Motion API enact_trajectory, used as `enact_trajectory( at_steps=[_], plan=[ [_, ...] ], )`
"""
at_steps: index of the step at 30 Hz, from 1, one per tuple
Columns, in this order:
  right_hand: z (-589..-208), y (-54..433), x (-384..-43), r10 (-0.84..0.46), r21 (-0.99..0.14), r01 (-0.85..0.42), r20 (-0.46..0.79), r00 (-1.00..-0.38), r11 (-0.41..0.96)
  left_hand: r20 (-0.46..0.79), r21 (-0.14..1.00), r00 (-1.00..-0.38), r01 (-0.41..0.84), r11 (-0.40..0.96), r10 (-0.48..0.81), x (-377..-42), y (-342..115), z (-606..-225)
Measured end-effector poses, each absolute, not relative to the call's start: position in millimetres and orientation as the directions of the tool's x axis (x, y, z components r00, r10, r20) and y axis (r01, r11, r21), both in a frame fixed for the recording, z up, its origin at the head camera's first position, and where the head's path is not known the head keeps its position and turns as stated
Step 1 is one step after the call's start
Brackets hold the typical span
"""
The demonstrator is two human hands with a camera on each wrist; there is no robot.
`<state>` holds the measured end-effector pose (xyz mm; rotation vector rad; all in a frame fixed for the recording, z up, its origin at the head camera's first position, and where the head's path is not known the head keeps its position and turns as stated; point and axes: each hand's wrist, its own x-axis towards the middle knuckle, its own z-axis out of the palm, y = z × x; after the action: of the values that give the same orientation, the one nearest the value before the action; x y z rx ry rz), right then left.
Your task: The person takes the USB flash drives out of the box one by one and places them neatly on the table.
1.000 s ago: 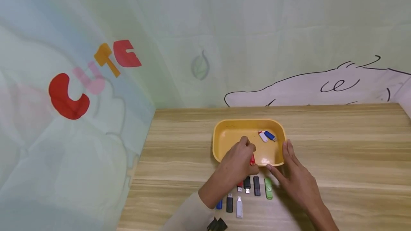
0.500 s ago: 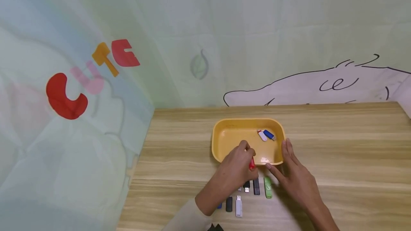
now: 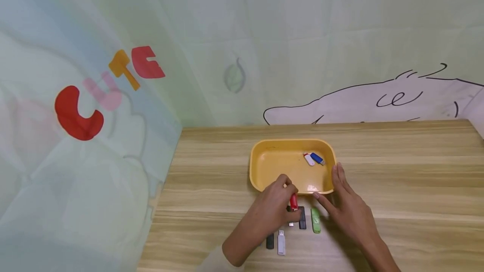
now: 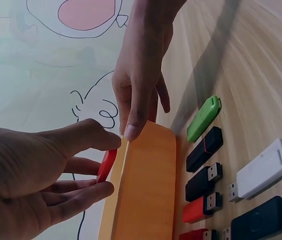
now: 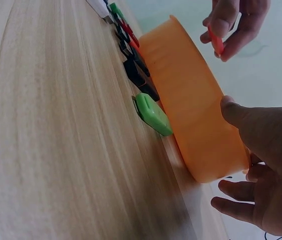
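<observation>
My left hand (image 3: 270, 200) pinches a red USB stick (image 4: 107, 165) between thumb and fingertips, just above the near rim of the yellow plastic tray (image 3: 276, 156). A white-and-red USB stick (image 3: 309, 160) and a blue one (image 3: 317, 158) lie inside the tray on the right. With the thumb on the front rim and fingers along the right side, my right hand (image 3: 351, 211) holds the tray's near right corner. In front of the tray lie a green USB stick (image 3: 315, 220), a dark one (image 3: 302, 218) and several others, some hidden under my left hand.
A light USB stick (image 3: 281, 243) and a black one (image 4: 259, 220) form part of a nearer row on the wooden table (image 3: 416, 179). Red-bodied sticks (image 4: 195, 210) also lie in front of the tray. A printed cloth (image 3: 211, 45) hangs behind and to the left.
My left hand has drawn back from over the tray toward the near rim, still pinching the red USB stick. My right hand and the tray have stayed in place.
</observation>
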<state>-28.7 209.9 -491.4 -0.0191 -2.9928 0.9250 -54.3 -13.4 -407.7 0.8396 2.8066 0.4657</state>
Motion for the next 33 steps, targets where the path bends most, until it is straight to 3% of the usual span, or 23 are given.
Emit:
enact_trajectory(
  at_steps=[19,33],
  plan=[
    [-492,211,-28,0.011,-0.576,0.0,0.015,-1.0,0.818,-0.024,0.422,-0.773,0.568,0.707,0.635,-33,-28,-419],
    [-492,211,-29,0.015,-0.572,0.007,0.009,-1.0,0.82,-0.109,0.479,-0.764,0.52,0.707,0.636,-14,-30,-431]
  ],
)
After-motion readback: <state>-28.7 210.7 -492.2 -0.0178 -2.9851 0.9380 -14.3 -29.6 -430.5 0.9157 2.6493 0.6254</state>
